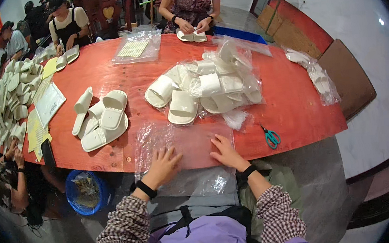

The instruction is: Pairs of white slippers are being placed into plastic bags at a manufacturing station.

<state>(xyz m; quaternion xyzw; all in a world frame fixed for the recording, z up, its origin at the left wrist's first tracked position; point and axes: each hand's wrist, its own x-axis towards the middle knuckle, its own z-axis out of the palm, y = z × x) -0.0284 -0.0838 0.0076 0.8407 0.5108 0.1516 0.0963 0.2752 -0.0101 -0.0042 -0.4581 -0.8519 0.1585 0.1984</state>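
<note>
A clear plastic bag (192, 143) lies flat at the near edge of the red table, its lower part hanging over toward my lap. My left hand (162, 165) rests on its left side, fingers spread. On the bag's right side lies my right hand (226, 151), fingers apart and holding nothing. Just beyond the bag is a heap of white slippers (209, 84), many in clear wrapping. Several loose white slippers (102, 119) lie to the left of it. Teal-handled scissors (271, 137) lie right of my right hand.
A large slipper pile (18, 92) covers the table's left end, near yellow sheets (37, 124) and a dark phone (47, 153). A blue bin (87, 192) stands below the edge. Bagged slippers (315, 75) lie far right. Across the table, a person (192, 8) handles slippers; others sit left.
</note>
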